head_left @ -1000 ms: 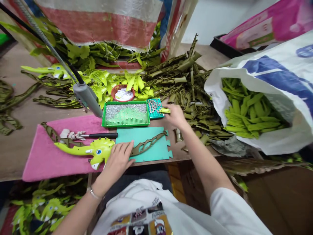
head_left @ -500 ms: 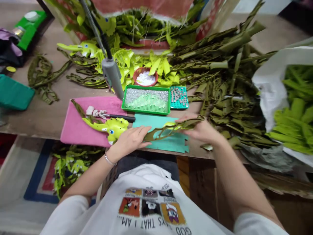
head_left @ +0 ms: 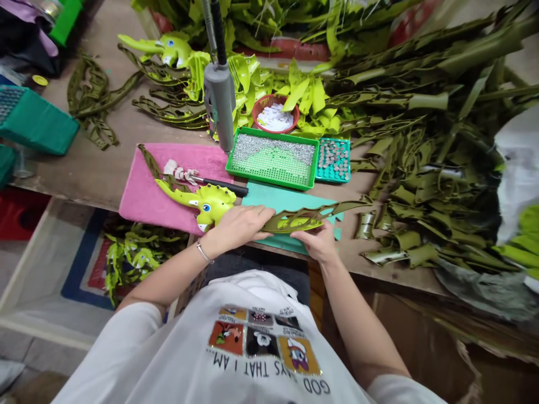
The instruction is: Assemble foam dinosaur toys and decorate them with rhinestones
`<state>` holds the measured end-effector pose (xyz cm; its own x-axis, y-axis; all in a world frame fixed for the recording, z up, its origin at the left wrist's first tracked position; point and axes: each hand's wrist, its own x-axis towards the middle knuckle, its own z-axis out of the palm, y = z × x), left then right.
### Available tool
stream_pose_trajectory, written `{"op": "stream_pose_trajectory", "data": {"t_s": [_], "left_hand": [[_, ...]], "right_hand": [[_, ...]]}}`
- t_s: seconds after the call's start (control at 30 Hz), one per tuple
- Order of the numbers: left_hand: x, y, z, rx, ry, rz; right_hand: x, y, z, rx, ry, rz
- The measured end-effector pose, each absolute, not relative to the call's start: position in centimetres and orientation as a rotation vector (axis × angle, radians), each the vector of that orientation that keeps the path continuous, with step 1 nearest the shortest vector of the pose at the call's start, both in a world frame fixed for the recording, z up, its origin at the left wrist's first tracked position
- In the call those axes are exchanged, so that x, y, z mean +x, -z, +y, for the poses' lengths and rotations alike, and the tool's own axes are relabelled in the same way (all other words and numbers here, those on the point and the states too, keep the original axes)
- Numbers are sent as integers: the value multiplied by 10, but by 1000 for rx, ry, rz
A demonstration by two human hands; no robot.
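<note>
My left hand [head_left: 244, 225] is closed over the near end of a long olive-green cut-out strip [head_left: 290, 221], beside a lime-green dinosaur-like head [head_left: 218, 199] with a blue eye. The head lies partly on a pink mat [head_left: 138, 191], and whether it is joined to the strip is hidden under my fingers. My right hand [head_left: 320, 242] pinches the strip's lower edge further along, thumb in front. The strip's free end points right, above a turquoise mat [head_left: 261, 193]. A black-handled tool [head_left: 221, 185] lies on the pink mat behind the head.
Behind the mats stand a green tray [head_left: 290, 179] of small silvery pieces, a teal tray [head_left: 333, 160] of small studs, and a red basket [head_left: 256, 115] of white pieces. A grey tool [head_left: 219, 104] hangs overhead. Olive strips [head_left: 404, 191] pile up at right.
My right hand has moved left and down along the strip, from its far end to its lower edge. My left hand keeps its hold near the head. The view has shifted.
</note>
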<state>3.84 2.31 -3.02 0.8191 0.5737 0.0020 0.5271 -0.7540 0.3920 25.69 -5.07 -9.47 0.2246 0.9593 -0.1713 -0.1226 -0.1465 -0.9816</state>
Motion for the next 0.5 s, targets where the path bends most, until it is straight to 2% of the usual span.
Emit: {"op": "stream_pose_trajectory", "data": {"t_s": [0.5], "left_hand": [[52, 23, 17, 2505, -182, 901]], "right_hand": [[269, 90, -44, -1319, -1199, -913]]}}
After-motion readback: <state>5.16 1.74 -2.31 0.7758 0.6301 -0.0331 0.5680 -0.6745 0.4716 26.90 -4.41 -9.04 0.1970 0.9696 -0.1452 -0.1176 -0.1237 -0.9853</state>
